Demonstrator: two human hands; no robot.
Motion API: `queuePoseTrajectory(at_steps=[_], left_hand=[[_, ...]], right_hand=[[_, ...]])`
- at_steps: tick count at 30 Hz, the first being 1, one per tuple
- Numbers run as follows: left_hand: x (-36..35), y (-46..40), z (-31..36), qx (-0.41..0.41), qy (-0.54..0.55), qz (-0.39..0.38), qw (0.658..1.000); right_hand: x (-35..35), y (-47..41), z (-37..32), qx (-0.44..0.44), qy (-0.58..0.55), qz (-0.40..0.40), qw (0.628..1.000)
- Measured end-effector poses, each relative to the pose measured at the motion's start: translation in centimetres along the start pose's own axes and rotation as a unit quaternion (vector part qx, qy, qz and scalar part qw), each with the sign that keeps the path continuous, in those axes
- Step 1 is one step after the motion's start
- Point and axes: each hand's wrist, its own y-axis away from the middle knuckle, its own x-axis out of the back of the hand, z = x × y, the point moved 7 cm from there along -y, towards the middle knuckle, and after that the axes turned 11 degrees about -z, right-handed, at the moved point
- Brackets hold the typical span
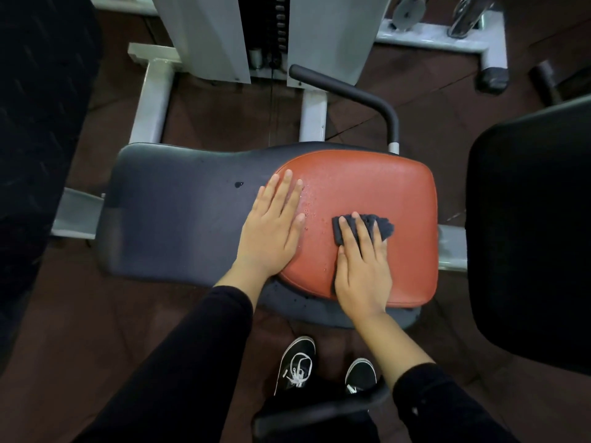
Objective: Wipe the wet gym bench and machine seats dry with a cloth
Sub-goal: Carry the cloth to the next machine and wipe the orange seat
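A red padded machine seat (393, 193) lies on a dark grey base panel (172, 215) below me. Small water drops speckle the red pad near its left edge. My left hand (271, 225) rests flat with straight fingers on the seat's left edge, partly over the grey panel. My right hand (361, 266) presses a dark grey cloth (380, 225) flat onto the red pad with straight fingers; most of the cloth sticks out beyond the fingertips. A single dark water drop (239, 184) sits on the grey panel.
A black curved handle (367, 100) rises behind the seat. White frame posts (153, 100) and the weight stack (279, 27) stand further back. Black pads flank the seat at the left (41, 123) and right (534, 225). My shoes (297, 362) stand on the brown floor beside another black handle (319, 414).
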Motion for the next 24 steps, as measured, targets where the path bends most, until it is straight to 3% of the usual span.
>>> queuePoseTrajectory(at_steps=[4, 11, 16, 20, 24], left_hand=[[0.1, 0.0, -0.2, -0.012, 0.027, 0.011, 1.0], [0.0, -0.1, -0.3, -0.011, 0.031, 0.003, 0.999], [0.2, -0.1, -0.2, -0.006, 0.025, 0.007, 1.0], [0.3, -0.1, -0.1, -0.004, 0.048, 0.015, 0.999], [0.3, -0.1, -0.2, -0.013, 0.057, 0.006, 0.998]], right_hand=[[-1.1, 0.0, -3.4, 0.029, 0.017, 0.0, 0.999], [-2.3, 4.6, -2.2, 0.283, 0.107, -0.04, 0.952], [-0.2, 2.8, 2.4, 0.21, 0.071, -0.054, 0.974], [-0.2, 0.7, -0.3, 0.119, 0.023, -0.023, 0.992], [-2.4, 3.2, -4.1, 0.227, 0.06, -0.03, 0.972]])
